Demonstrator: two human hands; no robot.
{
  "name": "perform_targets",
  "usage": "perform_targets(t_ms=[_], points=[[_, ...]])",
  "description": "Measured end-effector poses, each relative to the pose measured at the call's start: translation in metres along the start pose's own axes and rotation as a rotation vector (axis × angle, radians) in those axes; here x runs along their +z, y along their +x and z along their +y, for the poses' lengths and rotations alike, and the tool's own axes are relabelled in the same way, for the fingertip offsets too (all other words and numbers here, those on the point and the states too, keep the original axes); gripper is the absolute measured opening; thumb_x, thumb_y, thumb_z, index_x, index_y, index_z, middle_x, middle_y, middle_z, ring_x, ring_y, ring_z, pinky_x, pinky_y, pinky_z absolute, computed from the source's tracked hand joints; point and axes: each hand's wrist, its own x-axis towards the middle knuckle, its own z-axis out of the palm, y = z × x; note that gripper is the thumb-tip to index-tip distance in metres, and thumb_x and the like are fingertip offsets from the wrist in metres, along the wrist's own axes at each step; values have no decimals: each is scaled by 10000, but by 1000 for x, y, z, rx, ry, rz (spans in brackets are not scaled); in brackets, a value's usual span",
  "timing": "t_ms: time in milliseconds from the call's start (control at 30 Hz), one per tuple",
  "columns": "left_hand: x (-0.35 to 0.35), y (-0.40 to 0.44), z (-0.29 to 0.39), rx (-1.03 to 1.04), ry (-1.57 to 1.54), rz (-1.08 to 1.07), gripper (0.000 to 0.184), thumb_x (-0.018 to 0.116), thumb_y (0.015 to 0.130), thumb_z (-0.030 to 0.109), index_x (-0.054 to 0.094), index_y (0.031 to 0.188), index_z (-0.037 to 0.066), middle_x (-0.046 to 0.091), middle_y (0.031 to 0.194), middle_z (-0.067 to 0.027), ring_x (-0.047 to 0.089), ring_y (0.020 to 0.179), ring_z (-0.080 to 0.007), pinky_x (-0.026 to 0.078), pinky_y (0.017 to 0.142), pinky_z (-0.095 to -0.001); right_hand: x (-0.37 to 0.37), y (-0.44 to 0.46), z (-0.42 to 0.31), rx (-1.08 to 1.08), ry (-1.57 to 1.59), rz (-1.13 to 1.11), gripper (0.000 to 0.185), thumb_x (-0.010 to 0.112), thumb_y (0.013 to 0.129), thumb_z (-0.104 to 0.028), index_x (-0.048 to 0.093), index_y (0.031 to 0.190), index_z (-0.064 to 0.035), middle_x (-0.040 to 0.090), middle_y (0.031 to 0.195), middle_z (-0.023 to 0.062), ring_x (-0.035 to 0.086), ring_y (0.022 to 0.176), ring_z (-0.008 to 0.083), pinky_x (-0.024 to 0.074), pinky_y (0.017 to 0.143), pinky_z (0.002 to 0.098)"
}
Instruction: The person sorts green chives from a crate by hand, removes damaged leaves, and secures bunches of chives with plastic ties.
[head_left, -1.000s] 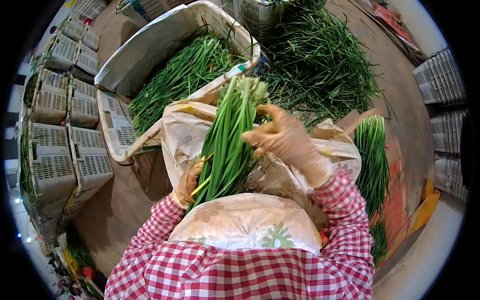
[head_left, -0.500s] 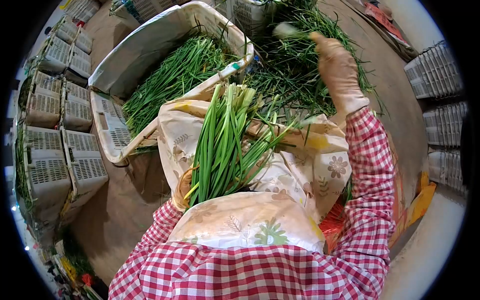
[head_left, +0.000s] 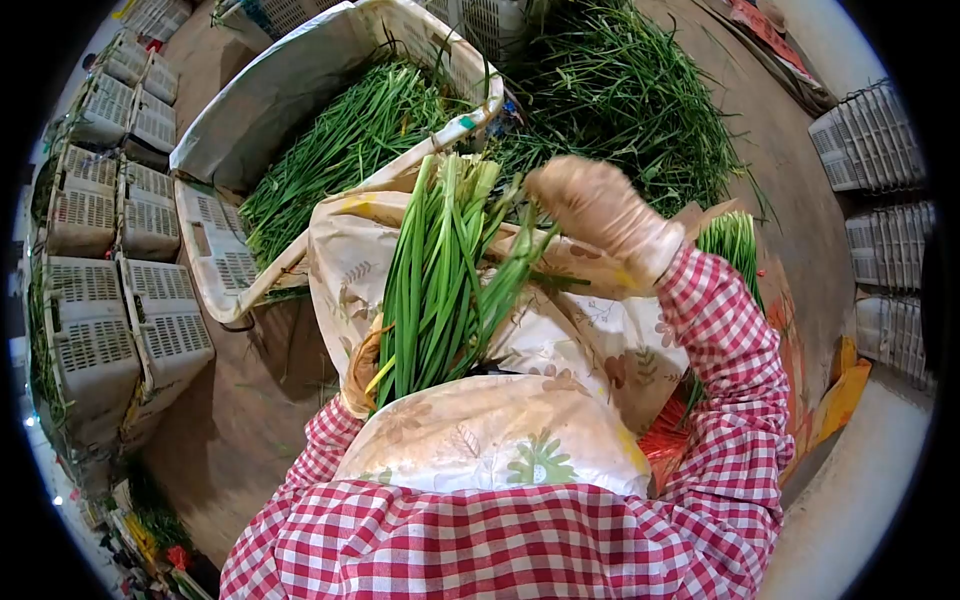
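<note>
A thick bunch of garlic chives [head_left: 430, 290] lies across my lap, pale cut ends pointing away from me. My left hand [head_left: 362, 372], in a tan glove, wraps round its lower left side; most of the fingers are hidden behind the leaves. My right hand [head_left: 605, 215], also gloved and slightly blurred, is curled closed at the upper right of the bunch. Its fingertips are beside a few loose, splayed leaves [head_left: 515, 275]; whether they pinch any is unclear. A floral apron [head_left: 480, 440] covers my lap beneath the bunch.
Ahead to the left, a white plastic crate [head_left: 215, 245] lies tilted with more chives [head_left: 340, 150] inside. A large heap of dark green leaves [head_left: 630, 100] is ahead right. Another bunch [head_left: 730, 240] shows beyond my right forearm. Stacked crates [head_left: 95, 320] line the left side; others [head_left: 870, 140] stand right.
My right hand has come down and left from over the leaf heap to the bunch, uncovering another bunch at the right. A blurred pale thing near that hand is gone. My left hand keeps its hold.
</note>
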Motion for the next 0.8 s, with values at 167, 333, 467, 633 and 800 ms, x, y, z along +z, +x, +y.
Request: perform_targets(t_ms=[167,333,467,633,800], points=[[-45,-7,-51,186,397,155,381,453,968,225,459,1286,17,577,1177,-80,587,1018,-170,506,871,-310,-31,-20,97,193,-408,308,195,526,833,-53,548,1026,-55,619,833,150,626,739,305,524,623,375],[-10,3,-21,4,-382,190,498,459,946,400,505,1242,2,582,1187,-116,592,1045,-201,502,902,-350,-56,-32,50,1047,3,-144,487,475,927,-175,308,1358,-23,648,853,169,648,710,252,528,625,367],[21,6,6,-135,-664,55,532,436,943,442,511,1241,7,585,1186,-137,597,1042,-224,497,914,-377,-2,-34,-30,806,1237,-14,666,672,836,-313,355,1378,-89,578,1111,119,630,742,122,493,527,204],[10,8,5,-14,-605,-17,606,444,929,471,401,1336,24,509,1283,-149,555,1116,-238,478,942,-403,-18,-11,-38,830,961,214,163,528,936,-203,615,915,-67,651,758,44,574,563,57,418,422,152],[-38,0,-33,123,-296,162,641,490,912,459,338,1383,52,454,1341,-153,511,1179,-245,454,975,-423,-70,-6,56,761,-208,494,271,489,939,-204,516,1156,-44,654,745,98,611,556,207,481,483,348]])
